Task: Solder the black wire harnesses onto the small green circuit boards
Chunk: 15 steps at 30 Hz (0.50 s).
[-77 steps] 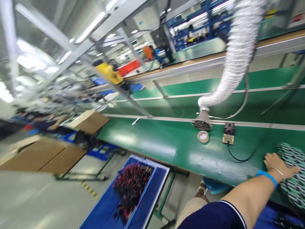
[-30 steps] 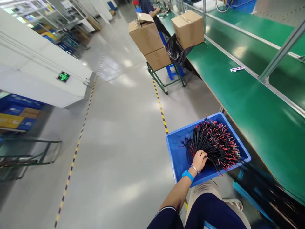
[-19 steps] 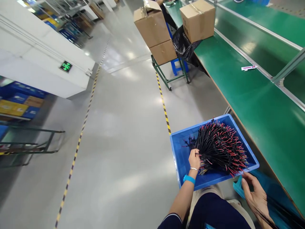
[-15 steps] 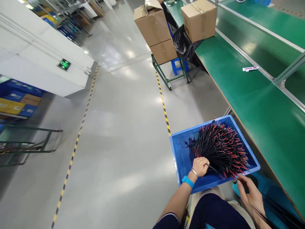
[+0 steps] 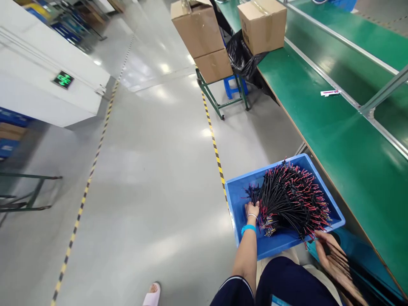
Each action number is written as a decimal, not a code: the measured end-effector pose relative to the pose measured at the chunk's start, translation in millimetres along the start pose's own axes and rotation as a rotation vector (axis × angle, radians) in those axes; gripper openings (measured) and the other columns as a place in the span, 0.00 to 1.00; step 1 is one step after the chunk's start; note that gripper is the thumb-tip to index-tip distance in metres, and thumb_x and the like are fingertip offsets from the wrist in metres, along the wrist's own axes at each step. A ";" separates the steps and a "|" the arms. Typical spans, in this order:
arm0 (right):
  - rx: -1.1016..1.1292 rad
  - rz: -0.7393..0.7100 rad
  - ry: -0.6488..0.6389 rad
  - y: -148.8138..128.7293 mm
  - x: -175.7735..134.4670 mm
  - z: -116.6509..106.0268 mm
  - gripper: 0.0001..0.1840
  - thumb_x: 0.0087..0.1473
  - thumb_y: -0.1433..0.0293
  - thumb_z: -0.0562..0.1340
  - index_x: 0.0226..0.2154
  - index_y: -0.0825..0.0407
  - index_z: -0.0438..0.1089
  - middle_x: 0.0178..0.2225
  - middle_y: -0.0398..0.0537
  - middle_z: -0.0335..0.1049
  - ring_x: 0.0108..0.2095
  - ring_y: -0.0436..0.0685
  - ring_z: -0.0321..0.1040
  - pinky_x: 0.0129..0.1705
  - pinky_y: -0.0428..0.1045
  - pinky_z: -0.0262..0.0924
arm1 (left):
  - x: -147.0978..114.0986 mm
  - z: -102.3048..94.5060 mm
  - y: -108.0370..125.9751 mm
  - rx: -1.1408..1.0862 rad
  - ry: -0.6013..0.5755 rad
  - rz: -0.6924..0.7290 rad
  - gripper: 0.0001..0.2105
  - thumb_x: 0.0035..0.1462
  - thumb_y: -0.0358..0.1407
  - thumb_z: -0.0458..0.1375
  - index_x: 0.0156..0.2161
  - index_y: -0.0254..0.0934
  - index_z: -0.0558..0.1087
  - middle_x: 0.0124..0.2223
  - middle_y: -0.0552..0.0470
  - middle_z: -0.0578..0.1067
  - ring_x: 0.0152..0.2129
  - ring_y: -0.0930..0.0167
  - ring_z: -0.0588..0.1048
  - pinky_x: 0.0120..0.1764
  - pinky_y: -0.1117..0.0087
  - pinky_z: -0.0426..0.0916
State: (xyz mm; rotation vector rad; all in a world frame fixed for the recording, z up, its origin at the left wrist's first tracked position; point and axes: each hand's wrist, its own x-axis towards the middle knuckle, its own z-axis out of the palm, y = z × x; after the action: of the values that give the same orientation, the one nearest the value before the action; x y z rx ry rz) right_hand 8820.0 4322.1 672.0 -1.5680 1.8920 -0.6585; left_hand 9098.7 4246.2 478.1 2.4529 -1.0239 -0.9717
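Note:
Several black cables with red wire ends (image 5: 293, 195) lie bunched in a blue plastic bin (image 5: 234, 187). At the bin's left side, my left hand (image 5: 252, 209) is closed around part of a smaller bundle of black cables (image 5: 253, 193); its fingertips are partly hidden. My right hand (image 5: 331, 255) is by the bin's near right corner, thumb and fingers apart, close to some red wire ends. Dark strands cross its palm and forearm; whether they are cables cannot be made out.
A green workbench (image 5: 344, 140) runs along the right. Cardboard boxes stand on a cart (image 5: 210, 93) and on the bench (image 5: 263, 27). Below the bench is a teal bin (image 5: 360, 250). A foot in a pink slipper (image 5: 152, 295) shows at the bottom.
My left hand has moved left and away from me in the bin, off the cable it held near the front. My right hand's fingertips have parted slightly. The view has shifted a little.

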 end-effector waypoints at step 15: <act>0.013 0.000 -0.002 -8.3 -15.9 2.6 0.15 0.53 0.60 0.53 0.40 0.46 0.69 0.31 0.47 0.69 0.27 0.55 0.68 0.33 0.51 0.66 | 27.6 5.4 51.2 -0.161 -0.266 0.460 0.41 0.36 0.44 0.70 0.56 0.31 0.61 0.55 0.38 0.64 0.55 0.56 0.61 0.55 0.54 0.56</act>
State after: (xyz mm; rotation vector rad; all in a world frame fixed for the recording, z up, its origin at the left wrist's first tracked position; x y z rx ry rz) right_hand 8829.7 4336.2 678.0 -1.5605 1.8823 -0.6671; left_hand 9083.3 4190.6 487.2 1.8694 -1.4493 -1.1776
